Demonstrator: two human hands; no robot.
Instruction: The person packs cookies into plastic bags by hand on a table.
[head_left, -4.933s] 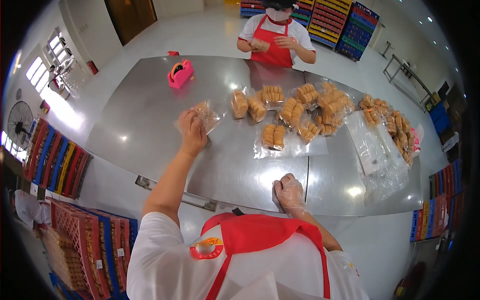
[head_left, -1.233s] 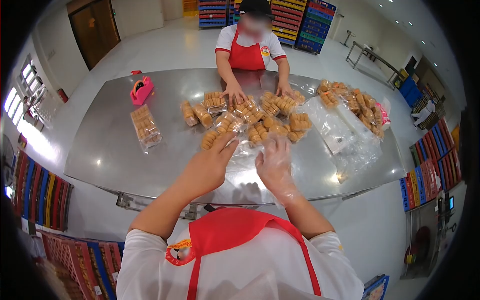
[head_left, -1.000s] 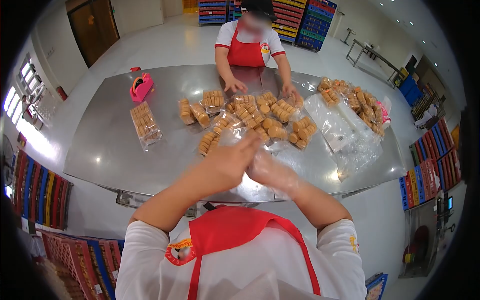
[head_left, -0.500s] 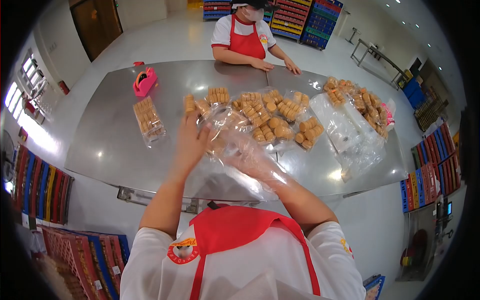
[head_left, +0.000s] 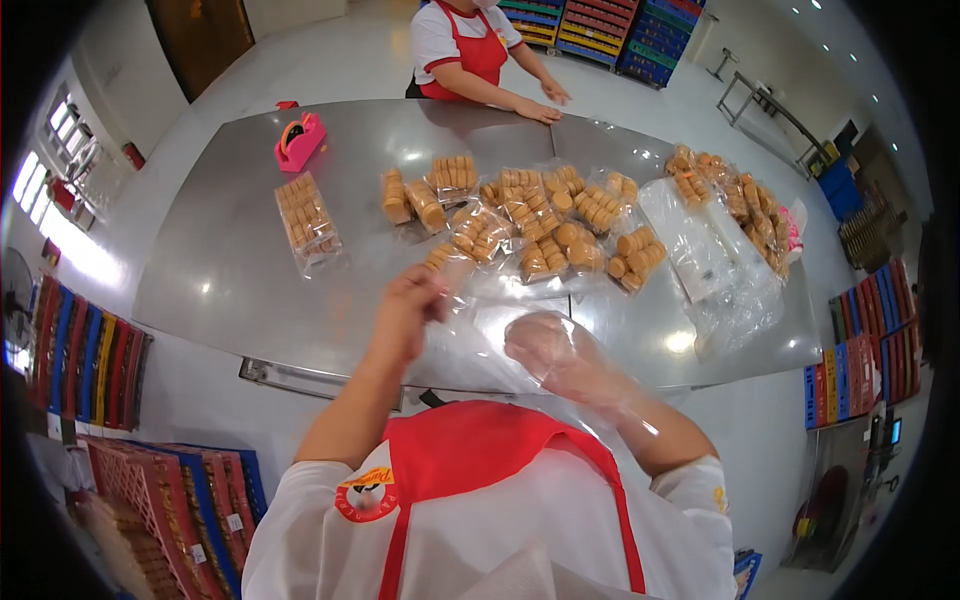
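Note:
My left hand (head_left: 412, 303) is closed, its fingertips pinching the edge of a clear plastic bag (head_left: 480, 335). The bag stretches across to my right hand (head_left: 550, 345), which is inside the film, with plastic reaching over the forearm. Seen through the film, the right hand looks curled; whether anything is in its fingers is hidden. Just beyond my hands lie clear packs of round tan biscuits (head_left: 482, 232), several of them grouped mid-table. Another biscuit pack (head_left: 306, 217) lies apart on the left.
The steel table (head_left: 230, 290) carries a pink tape dispenser (head_left: 299, 142) at far left. On the right are flat clear bags (head_left: 690, 245) and a heap of bagged biscuits (head_left: 745, 205). Across the table stands a person in a red apron (head_left: 480, 60). Stacked crates (head_left: 85, 350) line the room.
Both hands have drawn back from the biscuit packs toward my body, the right one moving right inside the bag. The co-worker's one hand has lifted off the table.

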